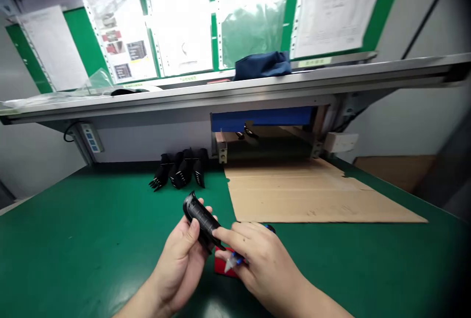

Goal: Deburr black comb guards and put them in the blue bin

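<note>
Green bench (91,239) with cardboard sheet (312,193) toward its back edge and black combs (180,171) at the back. Near the front edge, left hand (180,264) grips a black casing (201,221); right hand (257,259), fingers curled on a blue-tipped pen (235,260), touches it, hiding most of a red item (221,265).

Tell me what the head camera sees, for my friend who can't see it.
A left hand holds a black plastic comb-like part while the right hand, holding a blue-tipped tool, touches it above a green table.
</note>
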The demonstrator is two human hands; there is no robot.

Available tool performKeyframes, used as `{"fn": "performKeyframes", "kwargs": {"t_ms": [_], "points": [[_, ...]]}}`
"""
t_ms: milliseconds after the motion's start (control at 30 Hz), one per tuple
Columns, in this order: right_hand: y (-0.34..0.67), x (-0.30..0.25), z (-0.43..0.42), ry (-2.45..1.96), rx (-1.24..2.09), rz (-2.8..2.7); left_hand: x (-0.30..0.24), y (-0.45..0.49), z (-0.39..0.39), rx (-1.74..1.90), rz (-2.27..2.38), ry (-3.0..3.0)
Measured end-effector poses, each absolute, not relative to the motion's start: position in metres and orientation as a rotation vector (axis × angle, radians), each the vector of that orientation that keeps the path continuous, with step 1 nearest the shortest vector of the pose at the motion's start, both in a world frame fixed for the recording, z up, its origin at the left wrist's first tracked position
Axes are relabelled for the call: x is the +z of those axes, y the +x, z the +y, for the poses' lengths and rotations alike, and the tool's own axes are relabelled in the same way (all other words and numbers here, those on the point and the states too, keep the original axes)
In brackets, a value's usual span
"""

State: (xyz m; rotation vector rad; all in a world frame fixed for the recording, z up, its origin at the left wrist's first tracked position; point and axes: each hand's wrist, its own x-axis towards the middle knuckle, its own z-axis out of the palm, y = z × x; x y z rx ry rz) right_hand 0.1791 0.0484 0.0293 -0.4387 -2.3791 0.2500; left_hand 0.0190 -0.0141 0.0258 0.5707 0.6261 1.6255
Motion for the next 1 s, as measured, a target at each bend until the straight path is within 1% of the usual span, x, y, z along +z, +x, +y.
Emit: {"fn": "performKeyframes", "kwargs": {"t_ms": [167,267,367,600,767,1000], "points": [[0.169,0.004,0.059,-0.348,0.253,-2.329,-0.001,-0.002,-0.01,1.549,0.76,0.594],[0.172,-0.007,0.059,-0.422,0.322,-2.354,-0.014,-0.003,-0.007,1.535,0.816,0.683],[0.176,-0.011,0.06,-0.558,0.408,-2.338,-0.016,-0.001,-0.006,1.589,0.754,0.639],[0.179,-0.004,0.061,-0.645,0.116,-2.368,-0.014,0.005,-0.01,1.574,0.716,0.635],[0.179,-0.005,0.058,-0.77,0.075,-2.372,-0.012,0.006,-0.014,1.573,0.752,0.663],[0.18,-0.005,0.055,-0.778,0.088,-2.406,-0.016,0.001,-0.016,1.534,0.776,0.783]]}}
